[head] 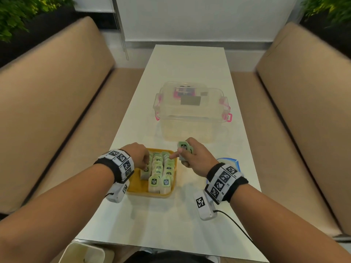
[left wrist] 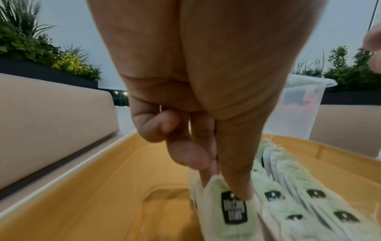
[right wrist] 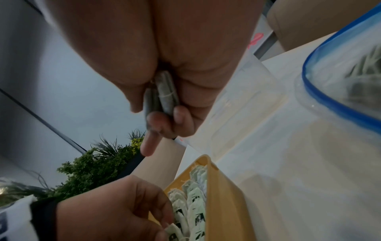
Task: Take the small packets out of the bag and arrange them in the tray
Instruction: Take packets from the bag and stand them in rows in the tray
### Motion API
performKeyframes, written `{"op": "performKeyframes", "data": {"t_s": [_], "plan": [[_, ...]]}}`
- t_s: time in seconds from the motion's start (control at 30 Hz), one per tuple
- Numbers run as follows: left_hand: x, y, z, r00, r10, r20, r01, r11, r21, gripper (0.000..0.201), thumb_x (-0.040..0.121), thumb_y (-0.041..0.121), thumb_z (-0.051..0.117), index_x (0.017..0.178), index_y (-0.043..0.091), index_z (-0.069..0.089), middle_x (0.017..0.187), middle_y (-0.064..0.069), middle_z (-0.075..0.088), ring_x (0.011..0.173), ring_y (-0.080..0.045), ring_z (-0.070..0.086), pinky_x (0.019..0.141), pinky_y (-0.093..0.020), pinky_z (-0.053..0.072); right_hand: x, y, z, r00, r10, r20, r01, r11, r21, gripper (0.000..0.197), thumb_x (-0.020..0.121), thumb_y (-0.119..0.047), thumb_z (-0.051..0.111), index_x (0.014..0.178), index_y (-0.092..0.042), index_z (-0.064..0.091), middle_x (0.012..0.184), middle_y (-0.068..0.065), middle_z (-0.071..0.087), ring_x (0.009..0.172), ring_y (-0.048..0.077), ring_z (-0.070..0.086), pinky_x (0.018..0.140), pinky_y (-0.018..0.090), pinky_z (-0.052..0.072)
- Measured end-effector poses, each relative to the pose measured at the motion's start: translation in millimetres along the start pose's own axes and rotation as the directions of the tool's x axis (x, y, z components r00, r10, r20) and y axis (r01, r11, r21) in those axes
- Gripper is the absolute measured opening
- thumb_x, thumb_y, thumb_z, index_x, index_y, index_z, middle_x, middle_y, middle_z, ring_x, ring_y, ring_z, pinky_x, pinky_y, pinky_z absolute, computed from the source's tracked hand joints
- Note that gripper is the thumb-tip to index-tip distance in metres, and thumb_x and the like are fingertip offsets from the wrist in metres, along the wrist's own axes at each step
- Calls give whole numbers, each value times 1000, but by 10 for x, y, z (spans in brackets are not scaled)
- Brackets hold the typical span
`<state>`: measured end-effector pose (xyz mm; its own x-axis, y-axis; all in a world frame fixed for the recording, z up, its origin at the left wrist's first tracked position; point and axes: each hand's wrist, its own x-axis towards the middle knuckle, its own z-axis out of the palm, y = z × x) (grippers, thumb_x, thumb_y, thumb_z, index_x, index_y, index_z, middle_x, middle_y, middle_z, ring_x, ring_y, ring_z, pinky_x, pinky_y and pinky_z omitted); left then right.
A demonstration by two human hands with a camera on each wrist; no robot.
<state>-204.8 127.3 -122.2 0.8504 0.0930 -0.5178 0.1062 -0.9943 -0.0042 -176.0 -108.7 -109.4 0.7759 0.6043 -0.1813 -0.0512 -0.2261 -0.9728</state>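
Observation:
A yellow tray sits on the white table, holding rows of upright pale green packets. My left hand reaches into the tray's left side and pinches one packet of the left row between thumb and fingers. My right hand hovers just off the tray's far right corner. It grips a small bunch of packets, index finger stretched toward the tray. These held packets show edge-on in the right wrist view. The clear bag with a blue rim lies on the table right of the tray.
A clear plastic box with pink latches stands on the table beyond the tray. Tan benches flank the table on both sides. A white container sits below the table's near edge. A black cable trails from my right wrist.

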Motion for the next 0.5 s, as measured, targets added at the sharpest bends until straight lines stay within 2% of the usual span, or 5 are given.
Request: {"op": "performKeyframes", "data": {"t_s": [0.1,0.2,0.27,0.37,0.5], "plan": [[-80,12,-138,995,39,-90,-48,994,-97,31,76,42,77,102,27,69,101,9,69,91,-10,63,83,-26,51,9,10,-34,999,9,-42,-7,999,48,20,97,-23,61,88,-13,45,90,15,74,59,21,45,52,29,41],[-259,137,-395,964,136,-228,-198,940,-276,33,75,46,78,102,31,68,96,18,69,79,6,59,69,-11,41,43,28,-72,996,20,-92,-19,1000,14,25,89,-24,71,84,-14,49,85,27,68,62,24,50,54,33,42],[-371,278,-552,932,204,-298,-306,884,-354,31,75,46,78,101,34,68,93,21,70,71,10,57,64,-8,37,59,18,-85,995,11,-101,-13,1000,-27,26,85,-22,76,83,-16,50,86,30,68,61,23,54,51,28,44],[-459,487,-682,893,269,-362,-398,848,-351,22,79,44,74,99,34,69,86,21,67,69,7,57,64,-11,39,74,-7,-92,995,-20,-102,14,998,-65,31,79,-20,81,88,-17,51,82,17,68,55,11,60,48,21,44],[-499,604,-752,856,231,-463,-405,855,-323,5,88,30,68,92,30,72,61,30,57,60,5,53,60,-15,35,105,15,-148,994,-54,-95,38,986,-163,35,74,-34,85,91,-20,58,77,0,63,61,8,54,58,25,44]]}}
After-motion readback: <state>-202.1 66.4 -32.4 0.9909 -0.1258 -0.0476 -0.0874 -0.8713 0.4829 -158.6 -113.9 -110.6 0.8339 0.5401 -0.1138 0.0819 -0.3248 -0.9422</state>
